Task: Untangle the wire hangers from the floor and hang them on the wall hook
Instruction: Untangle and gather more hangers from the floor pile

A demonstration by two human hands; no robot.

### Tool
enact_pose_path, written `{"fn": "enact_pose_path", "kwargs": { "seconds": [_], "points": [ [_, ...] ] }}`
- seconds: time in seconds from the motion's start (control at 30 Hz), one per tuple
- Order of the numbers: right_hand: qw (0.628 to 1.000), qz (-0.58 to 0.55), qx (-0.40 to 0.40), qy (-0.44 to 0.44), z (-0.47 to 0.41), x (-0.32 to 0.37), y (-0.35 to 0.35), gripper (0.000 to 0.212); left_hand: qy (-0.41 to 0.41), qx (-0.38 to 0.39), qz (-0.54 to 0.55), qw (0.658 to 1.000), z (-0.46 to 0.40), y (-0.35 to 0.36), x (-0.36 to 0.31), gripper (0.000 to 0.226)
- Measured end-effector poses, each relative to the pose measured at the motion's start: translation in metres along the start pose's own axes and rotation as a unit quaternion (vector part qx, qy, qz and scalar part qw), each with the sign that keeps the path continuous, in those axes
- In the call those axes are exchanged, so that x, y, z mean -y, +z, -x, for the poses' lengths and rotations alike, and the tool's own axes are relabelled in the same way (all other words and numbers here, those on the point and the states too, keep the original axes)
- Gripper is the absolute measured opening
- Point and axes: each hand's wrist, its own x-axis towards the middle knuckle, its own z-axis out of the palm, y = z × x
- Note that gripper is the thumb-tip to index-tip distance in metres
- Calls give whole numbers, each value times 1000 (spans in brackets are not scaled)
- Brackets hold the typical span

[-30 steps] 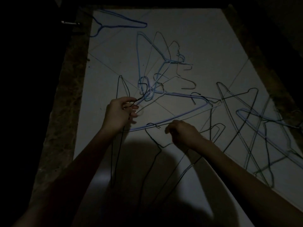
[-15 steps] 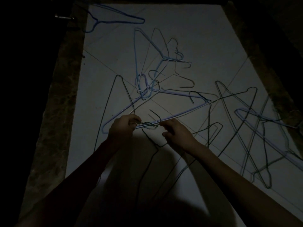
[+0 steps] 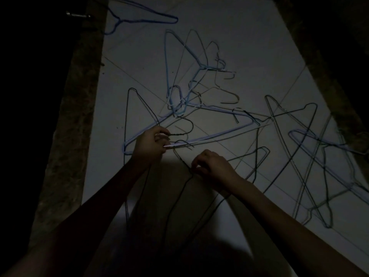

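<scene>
Forearms reach up from the bottom of the frame over a pale tiled floor (image 3: 249, 47) in very dim light. Just right of centre, the right hand (image 3: 213, 166) is pinched shut on the neck of a dark hanger (image 3: 173, 200) whose body runs down into shadow. Up and to its left, the left hand (image 3: 151, 143) is closed around the twisted neck of a second dark hanger (image 3: 127, 116) and also seems to pin the long bar of a light blue hanger (image 3: 219, 132); how many wires it really holds I cannot tell. The two hands are near but apart. The risk, as I judge it, is pulling either hook while the wires are still looped: thin wire would snag, drag the neighbours along or bend. Beyond the hands, a knot of blue and grey hangers (image 3: 189, 80) lies at centre, more cross at the right, and one blue hanger (image 3: 143, 20) lies alone at upper left. No wall hook is clearly visible.
</scene>
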Motion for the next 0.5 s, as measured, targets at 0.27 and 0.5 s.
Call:
{"fn": "enact_pose_path", "kwargs": {
  "seconds": [0.27, 0.5],
  "points": [
    [999, 13, -16, -32, 6, 2, -10, 17, 4, -5, -1, 1000, 9, -2, -14, 20],
    [990, 121, -33, -64, -6, 11, -18, 25, 24, -1, 6, 1000, 12, -4, -23, 21]
  ]
}}
